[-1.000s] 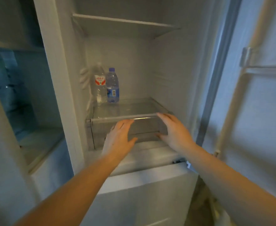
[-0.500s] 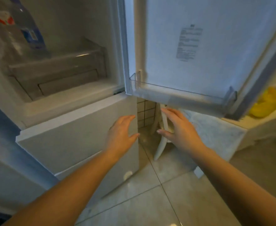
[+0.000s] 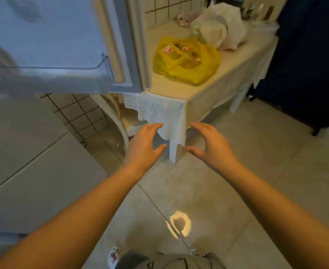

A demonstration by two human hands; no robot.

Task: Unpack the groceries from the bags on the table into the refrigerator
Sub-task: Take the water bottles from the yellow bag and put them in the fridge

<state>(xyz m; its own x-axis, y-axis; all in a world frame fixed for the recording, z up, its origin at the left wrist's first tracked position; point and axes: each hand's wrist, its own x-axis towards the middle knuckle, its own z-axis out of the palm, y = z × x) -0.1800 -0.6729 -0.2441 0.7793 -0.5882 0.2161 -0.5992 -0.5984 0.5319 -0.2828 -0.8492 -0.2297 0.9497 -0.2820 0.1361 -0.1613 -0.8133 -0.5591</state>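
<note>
A yellow plastic bag [image 3: 187, 60] with packaged groceries inside lies on the cloth-covered table [image 3: 235, 61]. Behind it sits a white plastic bag [image 3: 218, 26]. The open refrigerator door [image 3: 49, 33] hangs at the upper left, its clear door shelf [image 3: 49, 74] holding nothing. My left hand [image 3: 143, 146] and my right hand [image 3: 208, 144] float side by side in front of the table's near corner, fingers straight and relaxed, holding nothing. Both are below and short of the bags.
The white lower refrigerator front [image 3: 23, 162] fills the left side. A tiled wall [image 3: 82, 115] and a white curved chair frame [image 3: 119, 121] stand between the refrigerator and the table. A dark blue curtain [image 3: 311, 55] hangs at the right. Tiled floor [image 3: 237, 181] lies below.
My view has swung right from the refrigerator interior to the table with the bags. Both hands left the crisper drawer and now hover free before the table corner.
</note>
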